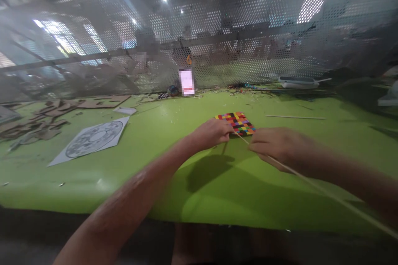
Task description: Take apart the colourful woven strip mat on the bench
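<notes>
A long, thin pale strip (336, 202) runs from my left fingertips, past my right hand and out to the lower right. My left hand (214, 132) is closed, pinching the end of this strip. Farther along it, my right hand (280, 147) is closed around the strip, with its fingertips partly hidden and slightly blurred. Just behind both hands is a small multicoloured checkered square (238, 122), its left part covered by my left hand. Whether either hand touches the square, I cannot tell.
A green-covered table (149, 120) bears a paper with a round printed pattern (96, 137), brown cut pieces (62, 109) at left and a thin stick (295, 117) at right. Along the back are a white tray (298, 83), scraps and a perforated screen (214, 45).
</notes>
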`<action>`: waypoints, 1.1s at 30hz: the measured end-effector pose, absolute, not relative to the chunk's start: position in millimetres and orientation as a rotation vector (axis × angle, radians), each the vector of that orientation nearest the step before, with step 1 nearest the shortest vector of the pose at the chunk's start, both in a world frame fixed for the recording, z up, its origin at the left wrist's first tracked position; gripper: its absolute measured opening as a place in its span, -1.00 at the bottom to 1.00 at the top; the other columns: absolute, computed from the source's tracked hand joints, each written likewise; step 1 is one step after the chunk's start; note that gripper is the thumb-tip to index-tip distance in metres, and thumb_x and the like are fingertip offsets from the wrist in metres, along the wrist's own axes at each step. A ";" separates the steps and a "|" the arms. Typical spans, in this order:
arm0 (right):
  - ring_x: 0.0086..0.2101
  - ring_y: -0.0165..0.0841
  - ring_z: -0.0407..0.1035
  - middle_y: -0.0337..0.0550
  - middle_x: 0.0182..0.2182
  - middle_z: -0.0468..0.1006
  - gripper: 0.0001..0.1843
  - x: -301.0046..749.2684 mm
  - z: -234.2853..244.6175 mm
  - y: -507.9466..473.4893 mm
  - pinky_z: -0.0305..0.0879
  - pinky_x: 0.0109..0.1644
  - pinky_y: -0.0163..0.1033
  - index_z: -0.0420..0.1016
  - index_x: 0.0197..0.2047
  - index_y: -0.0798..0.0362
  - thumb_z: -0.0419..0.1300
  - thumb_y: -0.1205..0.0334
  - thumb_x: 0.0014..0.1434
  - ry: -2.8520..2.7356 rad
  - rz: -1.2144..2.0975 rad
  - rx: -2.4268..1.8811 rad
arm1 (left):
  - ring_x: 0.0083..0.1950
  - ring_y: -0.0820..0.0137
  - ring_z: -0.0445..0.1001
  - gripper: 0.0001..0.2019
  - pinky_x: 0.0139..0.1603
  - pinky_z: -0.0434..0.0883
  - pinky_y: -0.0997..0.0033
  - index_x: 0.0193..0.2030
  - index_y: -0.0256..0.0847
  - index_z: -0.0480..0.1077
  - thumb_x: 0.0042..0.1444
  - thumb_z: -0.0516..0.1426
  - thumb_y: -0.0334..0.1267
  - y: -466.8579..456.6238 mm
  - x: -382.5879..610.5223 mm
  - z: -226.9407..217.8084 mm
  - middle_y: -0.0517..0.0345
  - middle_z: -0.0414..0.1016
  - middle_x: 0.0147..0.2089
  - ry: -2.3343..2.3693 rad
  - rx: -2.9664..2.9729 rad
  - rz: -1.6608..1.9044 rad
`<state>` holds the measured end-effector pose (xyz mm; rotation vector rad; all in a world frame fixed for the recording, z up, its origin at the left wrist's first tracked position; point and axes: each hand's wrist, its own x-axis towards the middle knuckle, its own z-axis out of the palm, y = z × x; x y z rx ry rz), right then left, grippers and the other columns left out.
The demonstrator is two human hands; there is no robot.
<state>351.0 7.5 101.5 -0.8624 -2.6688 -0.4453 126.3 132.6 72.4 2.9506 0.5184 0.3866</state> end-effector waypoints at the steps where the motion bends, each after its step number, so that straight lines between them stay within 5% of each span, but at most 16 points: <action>1: -0.40 -0.31 0.41 -0.10 -0.40 0.59 -0.69 348.1 100.3 8.1 0.25 -0.32 -0.23 0.57 -0.33 0.08 0.06 0.50 0.31 -2.701 -0.470 -0.865 | -0.03 0.27 0.60 -0.67 0.07 0.50 0.20 0.04 -0.12 0.58 0.25 0.10 -0.47 132.1 126.6 72.5 0.04 0.66 -0.03 0.527 2.955 0.383; 13: -0.38 -0.33 0.37 -0.09 -0.37 0.57 -0.77 344.6 85.2 21.5 0.19 -0.31 -0.25 0.56 -0.31 0.11 0.11 0.47 0.31 -2.745 -0.325 -0.965 | -0.13 0.31 0.59 -0.77 0.00 0.49 0.25 -0.10 -0.19 0.59 0.37 0.08 -0.28 137.0 118.1 79.0 0.03 0.66 -0.12 0.554 2.895 0.459; 22: -0.33 -0.34 0.50 -0.13 -0.31 0.66 -0.80 369.2 99.4 41.6 0.34 -0.20 -0.25 0.67 -0.15 0.06 0.20 0.25 0.33 -2.697 0.484 -1.203 | 0.23 0.21 0.47 -0.74 0.33 0.39 0.04 0.06 -0.21 0.54 0.37 0.11 -0.19 165.8 100.6 69.4 -0.12 0.49 0.19 0.805 2.724 0.725; 26: -0.08 -0.24 0.56 0.01 -0.04 0.67 -0.67 371.4 101.2 44.7 0.44 0.02 -0.13 0.64 0.05 0.07 0.17 0.10 0.39 -2.531 0.564 -1.162 | 0.29 0.12 0.42 -0.65 0.37 0.34 -0.04 0.16 -0.29 0.47 0.35 0.15 -0.14 177.5 101.9 58.1 -0.21 0.47 0.23 0.994 2.592 0.723; 33: 0.23 -0.10 0.37 0.00 0.31 0.44 -0.49 361.7 88.8 43.5 0.24 0.35 0.12 0.45 0.37 -0.08 0.20 0.14 0.38 -2.523 0.563 -1.175 | 0.16 0.06 0.55 -0.35 0.16 0.51 0.07 0.33 -0.25 0.29 0.19 0.34 -0.05 189.1 106.1 44.8 -0.33 0.49 0.18 1.146 1.593 1.052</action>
